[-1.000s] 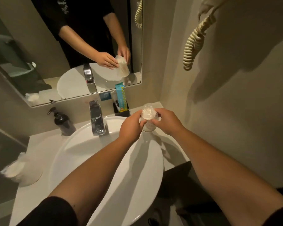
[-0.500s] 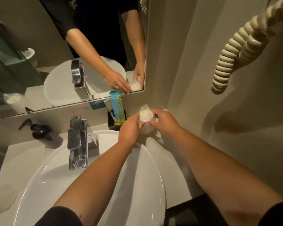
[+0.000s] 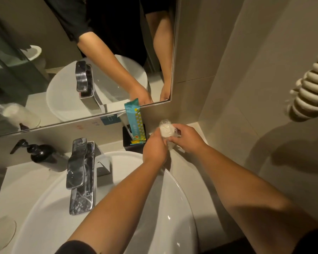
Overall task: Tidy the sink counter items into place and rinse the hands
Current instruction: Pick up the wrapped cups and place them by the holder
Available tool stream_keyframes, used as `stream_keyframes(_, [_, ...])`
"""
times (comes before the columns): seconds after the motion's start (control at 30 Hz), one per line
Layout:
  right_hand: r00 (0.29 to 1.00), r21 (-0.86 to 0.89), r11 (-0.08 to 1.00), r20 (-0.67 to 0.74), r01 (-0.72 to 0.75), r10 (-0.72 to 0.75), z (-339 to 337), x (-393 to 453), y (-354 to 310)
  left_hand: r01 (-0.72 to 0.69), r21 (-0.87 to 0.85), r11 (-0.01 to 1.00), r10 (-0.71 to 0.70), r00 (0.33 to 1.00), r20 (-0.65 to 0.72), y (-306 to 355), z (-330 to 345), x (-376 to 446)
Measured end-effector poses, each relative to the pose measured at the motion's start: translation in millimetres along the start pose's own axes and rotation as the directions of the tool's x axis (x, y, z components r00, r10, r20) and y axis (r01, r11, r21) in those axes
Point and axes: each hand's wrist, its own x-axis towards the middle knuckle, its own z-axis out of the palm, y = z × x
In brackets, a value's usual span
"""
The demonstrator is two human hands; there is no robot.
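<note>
A clear plastic-wrapped cup with a white top is low over the counter's back right corner, to the right of a black holder. My left hand grips its left side and my right hand grips its right side. A teal and yellow packet stands in the black holder. The cup's lower part is hidden behind my fingers.
A white basin fills the counter's middle, with a chrome faucet at its back. A black pump bottle stands at the left. Another wrapped cup is at the near left edge. A coiled cord hangs on the right wall.
Both hands have carried the wrapped cup back and down toward the counter's right rear corner. The view has moved in closer to the mirror.
</note>
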Motion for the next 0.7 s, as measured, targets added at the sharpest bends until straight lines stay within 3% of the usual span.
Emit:
stream_keyframes(0.53, [1.000,-0.099,0.995,0.003,-0.007,0.008,-5.7,-1.8,0.8,0.067,0.060,0.996,-0.069,0.997,0.038,-0.6,1.4,2.2])
stream_keyframes(0.7, [1.000,-0.183,0.983,-0.018,0.001,-0.005,-22.8,-17.7,-9.8,0.014,0.088,0.996,-0.018,0.999,0.049,9.0,-12.6,-10.8])
